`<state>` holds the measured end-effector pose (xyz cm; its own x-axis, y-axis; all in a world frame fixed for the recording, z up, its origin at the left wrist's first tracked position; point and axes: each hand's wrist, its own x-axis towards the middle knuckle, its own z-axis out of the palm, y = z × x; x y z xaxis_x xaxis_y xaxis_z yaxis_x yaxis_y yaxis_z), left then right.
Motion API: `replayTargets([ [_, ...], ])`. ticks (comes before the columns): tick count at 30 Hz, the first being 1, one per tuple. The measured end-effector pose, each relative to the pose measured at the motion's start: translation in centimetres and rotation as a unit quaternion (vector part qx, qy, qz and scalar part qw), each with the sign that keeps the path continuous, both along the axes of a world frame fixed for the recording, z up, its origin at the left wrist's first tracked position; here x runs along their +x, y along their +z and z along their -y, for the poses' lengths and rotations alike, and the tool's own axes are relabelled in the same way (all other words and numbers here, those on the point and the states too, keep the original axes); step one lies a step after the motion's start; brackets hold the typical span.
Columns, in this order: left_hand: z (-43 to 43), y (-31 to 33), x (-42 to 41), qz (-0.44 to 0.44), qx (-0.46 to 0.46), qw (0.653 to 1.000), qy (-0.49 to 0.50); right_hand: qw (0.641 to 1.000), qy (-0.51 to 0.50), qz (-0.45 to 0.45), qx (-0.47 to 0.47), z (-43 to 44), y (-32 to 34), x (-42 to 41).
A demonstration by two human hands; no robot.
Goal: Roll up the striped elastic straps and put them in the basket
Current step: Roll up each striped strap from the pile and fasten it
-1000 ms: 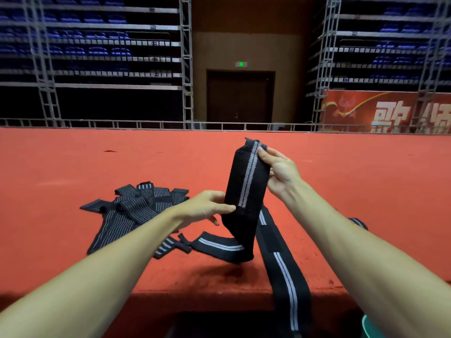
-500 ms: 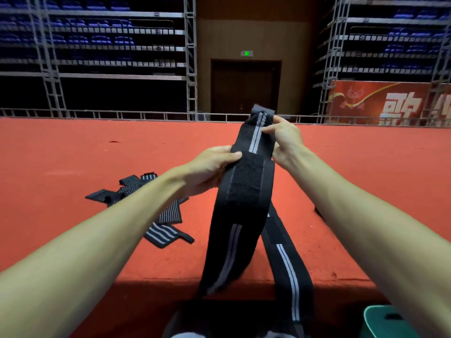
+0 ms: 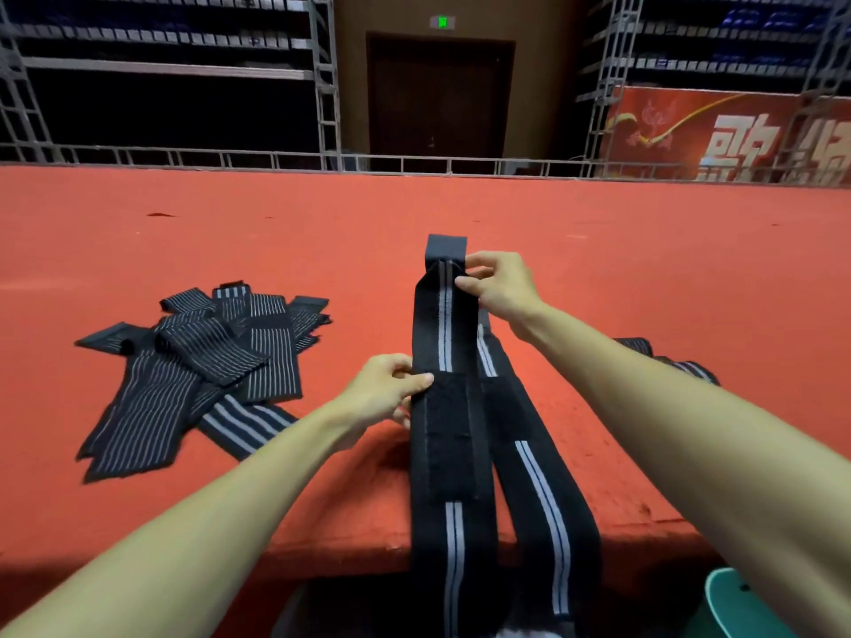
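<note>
The strap, black with grey stripes, is folded double and held up over the red stage, both lengths trailing down past the stage's near edge. The right hand pinches it near its top fold between thumb and curled fingers. The left hand pinches its left edge lower down. Left of the strap lies a pile of other straps. Right of it, more straps show behind the right forearm. A teal basket sits at the strap's lower right.
</note>
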<state>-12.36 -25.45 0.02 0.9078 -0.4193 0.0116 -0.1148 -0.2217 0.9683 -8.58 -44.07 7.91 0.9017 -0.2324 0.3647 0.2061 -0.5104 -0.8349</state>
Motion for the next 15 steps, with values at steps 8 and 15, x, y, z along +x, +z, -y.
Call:
replayTargets([
  [8,1.2,-4.4,6.3,0.143,0.108,0.975,0.134,0.996,-0.040,-0.080,-0.031,0.4,-5.1,8.1],
  [15,1.9,-6.9,9.7,0.222,0.253,0.936,0.102,0.991,-0.063,-0.104,-0.052,0.7,-9.1,12.3],
])
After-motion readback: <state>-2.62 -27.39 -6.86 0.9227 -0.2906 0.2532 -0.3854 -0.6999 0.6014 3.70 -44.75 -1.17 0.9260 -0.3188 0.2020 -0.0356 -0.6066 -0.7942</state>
